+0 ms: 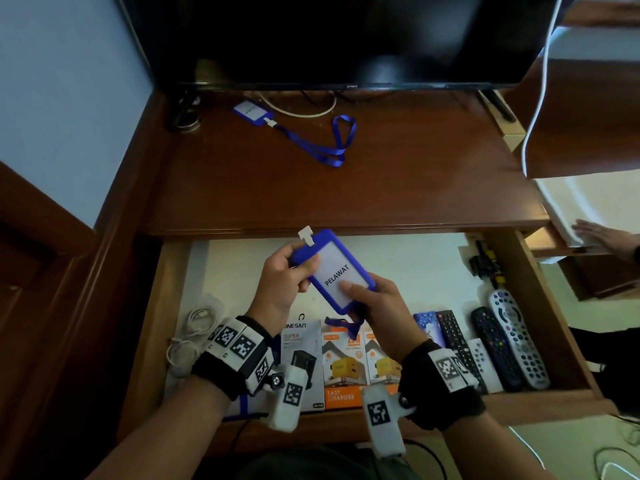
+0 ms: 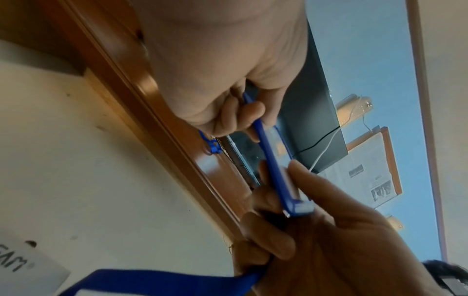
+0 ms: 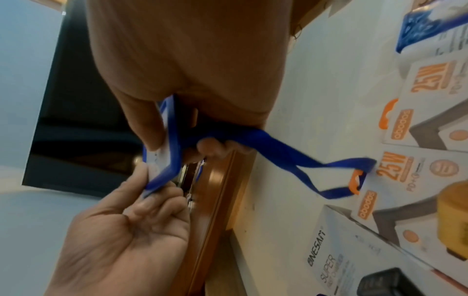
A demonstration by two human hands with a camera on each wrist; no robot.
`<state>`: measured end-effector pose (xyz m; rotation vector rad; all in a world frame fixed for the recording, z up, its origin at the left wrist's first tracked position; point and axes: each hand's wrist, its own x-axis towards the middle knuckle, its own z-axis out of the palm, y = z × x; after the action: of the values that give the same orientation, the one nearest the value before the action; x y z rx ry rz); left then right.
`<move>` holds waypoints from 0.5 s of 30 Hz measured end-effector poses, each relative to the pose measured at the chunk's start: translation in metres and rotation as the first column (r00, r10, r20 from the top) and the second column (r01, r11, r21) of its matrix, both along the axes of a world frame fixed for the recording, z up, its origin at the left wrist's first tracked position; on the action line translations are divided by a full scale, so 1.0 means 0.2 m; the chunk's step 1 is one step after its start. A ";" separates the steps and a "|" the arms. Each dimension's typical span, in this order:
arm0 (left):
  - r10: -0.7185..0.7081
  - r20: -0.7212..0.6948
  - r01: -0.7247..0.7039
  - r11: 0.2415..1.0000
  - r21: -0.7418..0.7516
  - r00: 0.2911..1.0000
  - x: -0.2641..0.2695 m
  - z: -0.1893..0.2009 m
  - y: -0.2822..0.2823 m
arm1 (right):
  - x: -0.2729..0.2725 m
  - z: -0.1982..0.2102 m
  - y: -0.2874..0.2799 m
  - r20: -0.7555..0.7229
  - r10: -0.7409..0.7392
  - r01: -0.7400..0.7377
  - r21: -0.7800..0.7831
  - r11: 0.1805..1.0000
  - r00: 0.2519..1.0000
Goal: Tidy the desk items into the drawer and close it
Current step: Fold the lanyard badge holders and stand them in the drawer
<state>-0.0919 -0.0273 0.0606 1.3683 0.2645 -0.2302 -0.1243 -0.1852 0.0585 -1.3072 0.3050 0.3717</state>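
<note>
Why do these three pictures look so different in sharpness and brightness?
Head view: dim, sharp enough to read the blue plastic badge holder; wide lens bows the brown wooden desk edges. Left wrist view: near left hand is washed out and soft. Right wrist view: the blue fabric lanyard smears.

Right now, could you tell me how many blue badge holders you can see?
2. One badge holder is held in both hands above the open drawer; the other badge holder lies on the desk below the monitor. Others may be hidden.

Black wrist straps (image 1: pixel 231 370) carrying white square-coded marker blocks (image 1: pixel 380 415)
</note>
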 end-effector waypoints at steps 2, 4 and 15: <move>0.013 -0.033 -0.016 0.994 -0.107 0.999 -0.01 0.01 0.02 | -0.02 0.02 -0.02 0.046 0.002 -0.001 -0.025 1.000 0.999; -0.020 -0.084 0.005 0.985 -0.172 0.996 -0.01 0.03 0.04 | -0.03 0.05 -0.04 0.093 0.037 -0.033 -0.048 0.998 0.995; -0.660 -0.111 0.649 0.673 0.355 0.743 0.07 0.20 0.19 | -0.03 0.16 -0.15 0.088 0.312 -0.262 -0.357 0.896 0.946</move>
<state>-0.0787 0.0114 0.1002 1.8142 -0.2473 -0.8023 -0.1310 -0.2152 0.0896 -1.7215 0.0510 0.4869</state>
